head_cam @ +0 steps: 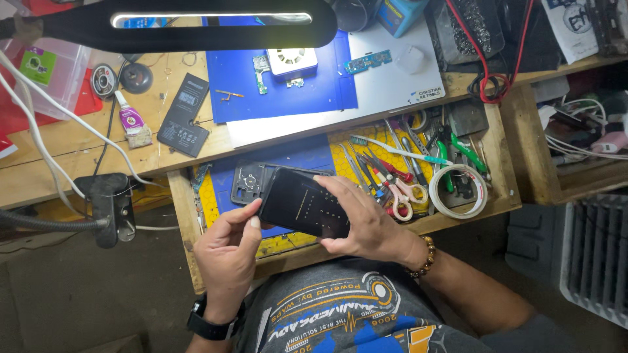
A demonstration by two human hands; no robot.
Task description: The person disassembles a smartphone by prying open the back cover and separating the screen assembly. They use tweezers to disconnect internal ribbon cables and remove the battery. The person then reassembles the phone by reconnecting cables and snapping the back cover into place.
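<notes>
Your fingers [330,185] on the right hand [366,222] were curled over the far edge of the black phone [301,204], thumb under its near side, pinching it. Left hand [229,252] closed on the phone's lower left corner, thumb pressed flat against the edge. Phone was held tilted above the open drawer [504,176], dark glass up, faint dot pattern visible on it; whether the screen was lit, you could not tell.

Progress, judged: the phone looked assembled, glass on and seated. Just beyond it, on the blue mat [288,157] in the drawer, lay a dark phone frame [247,183], bare, not fitted to anything. On the tabletop [59,163], a black battery [185,114] lay loose beside a glue tube [133,121]; small circuit boards [261,72] sat on a second blue mat. So parts remained out, though whether they belonged to this phone was unclear.

Drawer's right half held tweezers, red-handled scissors [399,189] and a tape roll [458,189], untouched.
</notes>
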